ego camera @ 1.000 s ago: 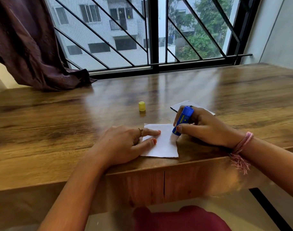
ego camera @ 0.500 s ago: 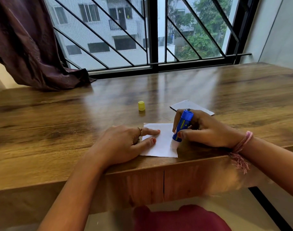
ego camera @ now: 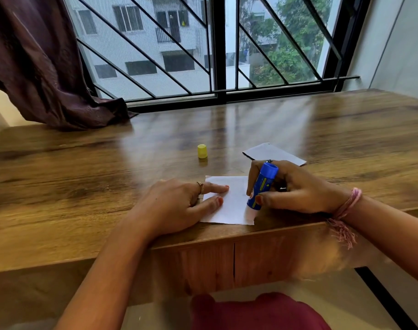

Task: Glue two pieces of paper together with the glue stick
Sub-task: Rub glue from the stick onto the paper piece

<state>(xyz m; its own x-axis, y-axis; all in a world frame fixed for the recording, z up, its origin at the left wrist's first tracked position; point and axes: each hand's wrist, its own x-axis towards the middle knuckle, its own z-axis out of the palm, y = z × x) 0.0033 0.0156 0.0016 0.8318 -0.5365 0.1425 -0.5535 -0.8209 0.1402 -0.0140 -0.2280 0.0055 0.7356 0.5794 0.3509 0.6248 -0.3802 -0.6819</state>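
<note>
The right hand (ego camera: 296, 189) is wrapped around a blue plastic glue stick (ego camera: 262, 185), thumb on the near side and fingers on the far side, so the tube is firmly gripped. The stick leans, its blue base up and away from the person, its pale tip pressed down onto the near right corner of a small white square of paper (ego camera: 234, 201). A pink thread band (ego camera: 348, 203) with a frayed tassel circles the right wrist, and a ring shows on 1 finger behind the tube.

The left hand (ego camera: 179, 206) lies flat and spread, palm down, gripping nothing; 2 fingertips (ego camera: 223, 188) with red nails rest on the left part of the white sheet and pin it to the wood. A thin gold ring (ego camera: 200, 186) sits on 1 of these fingers.

The sheet lies close to the near edge of the brown wooden table (ego camera: 84, 186). Behind the right hand, a second piece of paper, grey-white (ego camera: 274, 154), lies flat, apart from the first. A small yellow cap (ego camera: 202, 151) stands upright farther back, to the left of that sheet and touching nothing else.

At the table's far left a dark purple curtain (ego camera: 36, 67) drapes onto the wood, beside a black-framed window with slanted bars (ego camera: 217, 55).
</note>
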